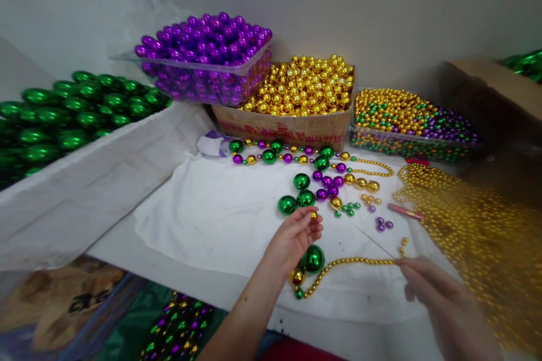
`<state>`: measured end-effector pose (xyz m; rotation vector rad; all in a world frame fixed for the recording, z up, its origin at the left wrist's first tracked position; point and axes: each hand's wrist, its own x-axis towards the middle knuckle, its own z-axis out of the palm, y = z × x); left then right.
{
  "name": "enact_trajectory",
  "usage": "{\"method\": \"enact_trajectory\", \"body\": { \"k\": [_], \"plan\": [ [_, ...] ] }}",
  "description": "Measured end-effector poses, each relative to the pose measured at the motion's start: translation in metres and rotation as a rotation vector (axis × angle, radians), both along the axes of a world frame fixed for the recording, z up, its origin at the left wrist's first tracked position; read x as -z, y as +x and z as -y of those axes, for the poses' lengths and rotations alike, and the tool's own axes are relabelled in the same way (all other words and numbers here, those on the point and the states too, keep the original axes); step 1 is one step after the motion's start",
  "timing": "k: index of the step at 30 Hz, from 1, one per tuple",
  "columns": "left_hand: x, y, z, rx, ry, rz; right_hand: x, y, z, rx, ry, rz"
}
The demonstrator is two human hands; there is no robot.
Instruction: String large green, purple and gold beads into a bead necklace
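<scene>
My left hand (296,232) is closed, with a small gold bead (314,215) pinched at its fingertips. My right hand (438,287), slightly blurred, pinches a thin needle-like wire (375,241) that points up and left toward the loose beads. From those same fingers a string of small gold beads (347,260) runs left along the cloth. It curves down to a small green bead (299,293), a larger gold bead (297,277) and a big green bead (313,259) under my left wrist. Loose purple beads (332,191) and green beads (287,205) lie beyond my left hand.
A beaded necklace (288,158) lies across the back of the white cloth (203,203). Behind stand a purple-bead tub (203,67), a cardboard box (279,124) of gold beads and a mixed-bead tub (415,138). Gold bead strands (478,237) spread at right, beside a pinkish stick (405,211).
</scene>
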<state>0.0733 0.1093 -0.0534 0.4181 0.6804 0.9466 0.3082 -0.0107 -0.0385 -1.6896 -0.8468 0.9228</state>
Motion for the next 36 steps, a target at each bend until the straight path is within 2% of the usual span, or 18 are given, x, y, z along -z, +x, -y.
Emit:
{"method": "enact_trajectory", "body": {
  "k": [3, 7, 11, 15, 18, 26, 36],
  "plan": [
    [-0.002, -0.016, -0.001, -0.041, 0.021, 0.004, -0.001, 0.005, 0.009, 0.038, -0.030, -0.008],
    [-0.001, -0.022, 0.002, -0.030, 0.011, 0.004, -0.006, -0.012, 0.014, 0.024, -0.002, -0.045],
    [0.004, -0.014, 0.009, -0.016, -0.043, 0.026, -0.010, -0.015, 0.013, -0.101, 0.021, 0.016],
    [0.007, -0.011, 0.014, -0.024, -0.082, 0.044, -0.006, 0.006, 0.017, -0.283, -0.007, 0.096],
    [0.008, -0.011, 0.018, -0.022, -0.085, 0.046, -0.001, 0.016, 0.022, -0.340, 0.040, 0.124],
    [0.007, -0.011, 0.022, -0.033, -0.077, 0.054, -0.006, 0.004, 0.027, -0.354, 0.048, 0.170],
    [0.007, -0.011, 0.027, 0.000, -0.063, 0.037, -0.007, 0.005, 0.029, -0.377, 0.053, 0.208]
  ]
}}
